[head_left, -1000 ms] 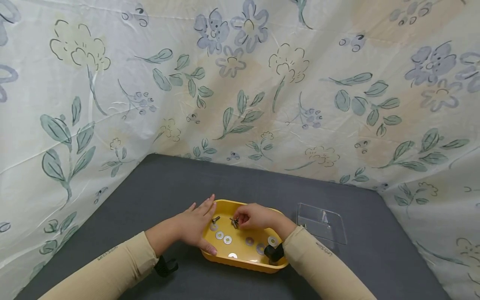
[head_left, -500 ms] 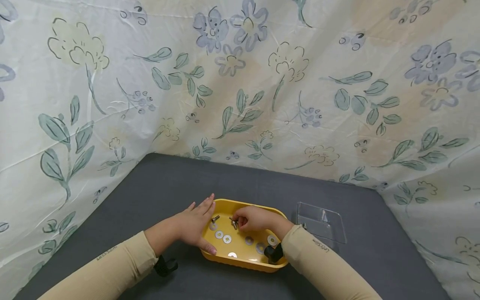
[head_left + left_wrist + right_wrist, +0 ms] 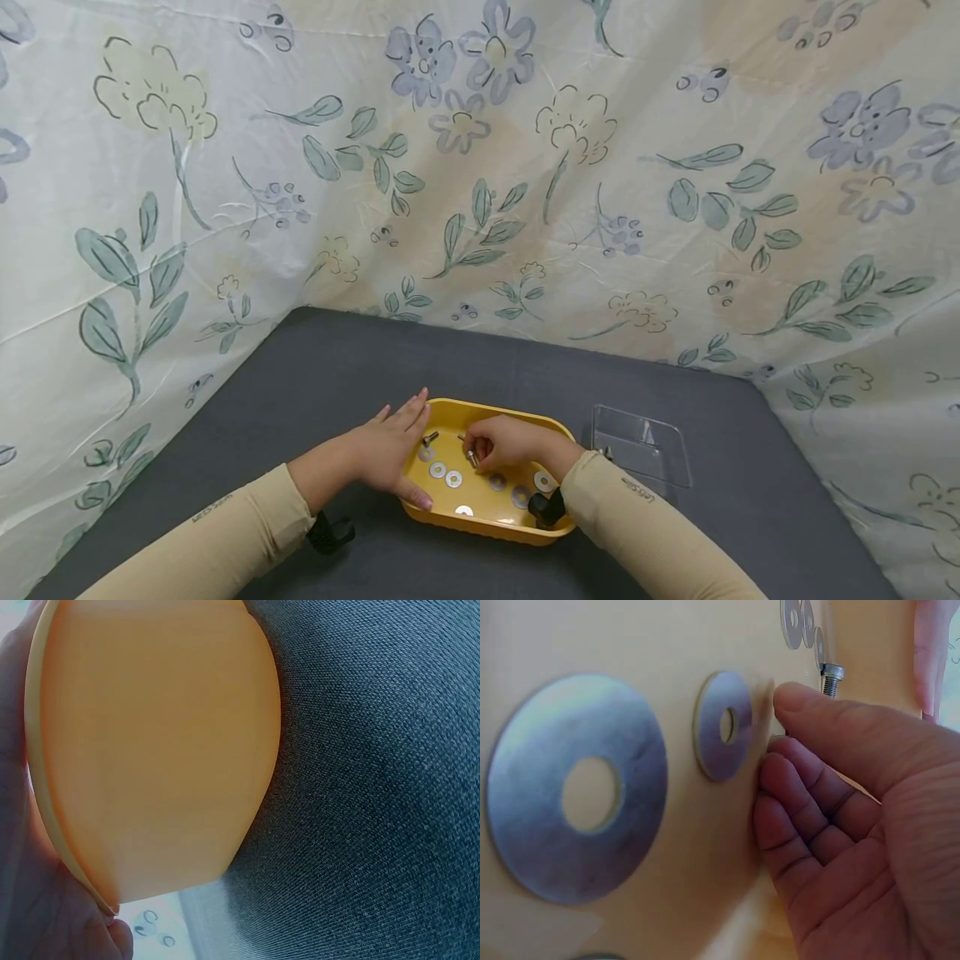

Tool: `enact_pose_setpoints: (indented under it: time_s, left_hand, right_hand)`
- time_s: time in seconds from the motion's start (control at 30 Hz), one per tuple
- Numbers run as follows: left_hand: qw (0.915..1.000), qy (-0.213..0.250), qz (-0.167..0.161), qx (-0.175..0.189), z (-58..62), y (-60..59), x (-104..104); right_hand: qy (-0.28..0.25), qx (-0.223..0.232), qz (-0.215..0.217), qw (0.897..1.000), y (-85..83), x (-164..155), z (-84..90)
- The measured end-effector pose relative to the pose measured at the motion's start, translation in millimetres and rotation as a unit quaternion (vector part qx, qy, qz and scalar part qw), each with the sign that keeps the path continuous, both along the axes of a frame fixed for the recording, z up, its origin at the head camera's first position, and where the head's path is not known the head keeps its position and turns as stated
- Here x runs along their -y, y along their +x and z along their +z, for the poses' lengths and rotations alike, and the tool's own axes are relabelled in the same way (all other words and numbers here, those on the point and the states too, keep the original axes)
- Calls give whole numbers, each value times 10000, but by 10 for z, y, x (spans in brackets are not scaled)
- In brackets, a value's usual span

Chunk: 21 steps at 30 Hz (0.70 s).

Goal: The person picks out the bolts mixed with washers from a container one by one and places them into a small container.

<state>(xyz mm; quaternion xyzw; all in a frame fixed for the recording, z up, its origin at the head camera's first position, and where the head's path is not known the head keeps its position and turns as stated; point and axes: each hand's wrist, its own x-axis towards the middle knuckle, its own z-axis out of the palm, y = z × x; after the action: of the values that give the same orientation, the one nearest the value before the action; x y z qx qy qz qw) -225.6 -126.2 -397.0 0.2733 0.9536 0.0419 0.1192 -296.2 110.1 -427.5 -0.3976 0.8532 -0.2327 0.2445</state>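
1. The left hand [image 3: 386, 454] lies flat against the left wall of the yellow tray [image 3: 487, 527], fingers straight along the rim and thumb at the near corner; its grip is released, only steadying the tray, as it did a second ago. In the left wrist view the tray's outer wall [image 3: 157, 750] rests on the dark grey surface [image 3: 375, 787].
2. Just inside the tray's left end a loose bolt [image 3: 431, 437] lies beside several flat washers [image 3: 454, 478] on the tray floor.
3. Towards the tray's middle, the right hand [image 3: 510, 442] has its fingers curled round a second bolt [image 3: 471, 456], the grip grasping it. Over the last second this hand has dropped slightly and brought the bolt closer to the tray floor, near the washers. The right wrist view shows the fingertips [image 3: 810, 705] right beside a washer [image 3: 724, 724], which suggests the bolt is being brought to a washer.
4. Right of the tray, a clear plastic lid [image 3: 641, 446] lies on the surface, untouched.
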Motion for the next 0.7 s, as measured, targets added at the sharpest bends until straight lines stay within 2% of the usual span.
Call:
enact_pose_setpoints:
  time_s: [0.3,0.7]
  left_hand:
    - [10000,-4,34,20,-11,-8,5]
    - [10000,18,-3,50,-8,-8,-3]
  right_hand:
    - [76,-99,100,9999,-11,9,-17]
    - [78,-108,190,9997,-2,-15,43]
